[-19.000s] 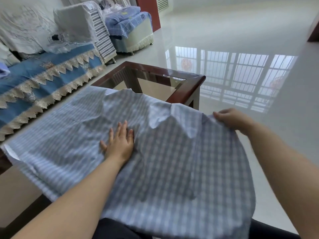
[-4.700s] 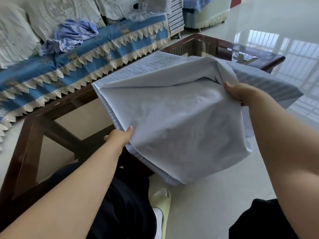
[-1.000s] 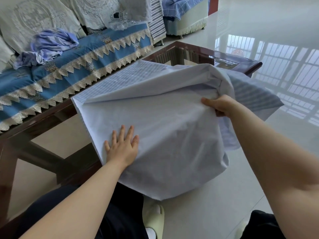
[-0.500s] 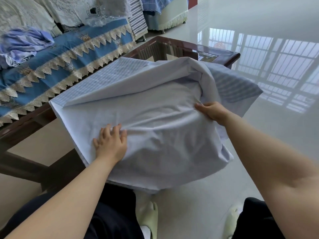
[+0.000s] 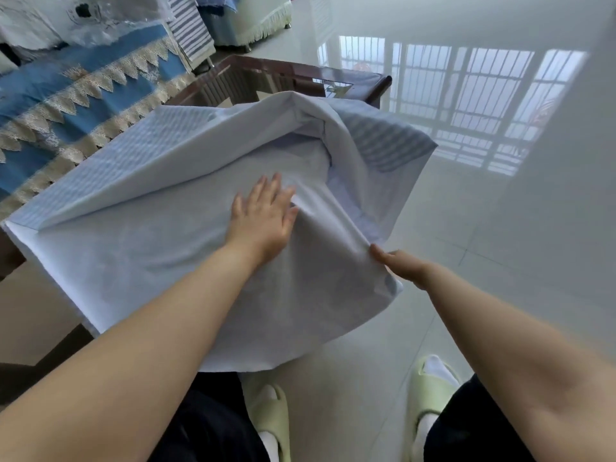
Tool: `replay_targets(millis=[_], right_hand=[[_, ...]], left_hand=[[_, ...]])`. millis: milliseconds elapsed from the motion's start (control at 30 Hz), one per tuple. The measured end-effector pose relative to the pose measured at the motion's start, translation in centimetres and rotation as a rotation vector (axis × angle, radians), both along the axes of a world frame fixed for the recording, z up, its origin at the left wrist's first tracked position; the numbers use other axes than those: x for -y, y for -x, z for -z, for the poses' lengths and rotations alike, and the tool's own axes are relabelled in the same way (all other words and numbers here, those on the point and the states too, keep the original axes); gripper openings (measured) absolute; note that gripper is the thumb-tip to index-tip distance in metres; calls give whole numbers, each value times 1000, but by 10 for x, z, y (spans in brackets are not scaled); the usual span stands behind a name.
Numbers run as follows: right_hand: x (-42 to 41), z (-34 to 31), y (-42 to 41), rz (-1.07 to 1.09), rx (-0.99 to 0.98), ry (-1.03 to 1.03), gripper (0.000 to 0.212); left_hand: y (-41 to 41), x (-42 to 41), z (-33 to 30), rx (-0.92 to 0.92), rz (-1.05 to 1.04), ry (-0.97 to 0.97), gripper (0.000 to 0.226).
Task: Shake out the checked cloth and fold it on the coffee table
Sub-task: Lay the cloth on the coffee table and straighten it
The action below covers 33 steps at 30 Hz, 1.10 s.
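Note:
The checked cloth (image 5: 140,235) lies over the near end of the dark wooden coffee table (image 5: 353,80), pale plain side up, with its blue checked face showing along the left strip and at the far right corner. Its near part hangs off the table edge toward my legs. My left hand (image 5: 263,218) presses flat on the cloth's middle, fingers spread. My right hand (image 5: 400,265) pinches the cloth's right edge where a fold runs up to the far side.
A sofa with a blue, lace-trimmed cover (image 5: 66,91) runs along the left of the table. A second covered seat (image 5: 253,21) stands at the back. Glossy white floor (image 5: 500,228) spreads to the right. My feet in pale green slippers (image 5: 430,391) are below.
My left hand has slid right across the cloth to its middle. My right hand has come down from the upper fold to the cloth's right edge, nearer to me.

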State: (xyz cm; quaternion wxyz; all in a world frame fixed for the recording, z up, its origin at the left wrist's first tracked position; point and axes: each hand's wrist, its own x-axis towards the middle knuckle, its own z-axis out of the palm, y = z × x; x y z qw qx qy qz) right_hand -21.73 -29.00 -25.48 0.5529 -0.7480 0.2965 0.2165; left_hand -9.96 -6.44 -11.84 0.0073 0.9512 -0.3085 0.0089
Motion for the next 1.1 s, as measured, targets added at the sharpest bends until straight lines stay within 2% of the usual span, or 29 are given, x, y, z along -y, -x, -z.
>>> replay_targets(millis=[67,133,200,300,367,433,500,600,633,667,733,800,867,967,1033,1100], right_hand=[[0,20,10,211,31,-71,71],[0,32,16,326,38,-80,59],[-1,45,21,302,-16,-68,51],[0,66,33,210,-186,-126,57],[1,79,42,220,-304,-260,55],[-1,89,50,299,-372,-385,41],[-1,107,55,433,-352,-497,22],[-3,128,60,598,-302,-730,26],[-3,128,60,670,-269,-775,20],[-1,126,57,805,-237,-799,10],[10,121,47,1077,-174,-708,1],[20,118,36,1215,-65,-692,24],[29,111,24,1130,2,-574,49],[36,104,3,917,231,-205,48],[35,93,-21,748,338,-212,53],[34,84,-47,608,363,-293,58]], left_hand=[[-18,33,-5,-24,101,-68,49],[-36,55,-7,8,161,-127,46],[-50,71,-9,85,205,-195,41],[-63,86,-11,161,261,-258,35],[-69,92,-9,128,298,-267,28],[-73,94,-5,65,338,-232,20],[-77,93,0,37,358,-179,20],[-80,94,1,44,356,-137,24],[-81,95,0,44,354,-141,25],[-82,97,-2,41,350,-149,25],[-85,102,-5,33,330,-159,26],[-88,106,-4,40,322,-132,26],[-91,107,-2,73,342,-83,23],[-91,102,1,85,353,-35,23],[-92,100,1,76,366,15,28],[-96,98,-4,62,382,81,26]])
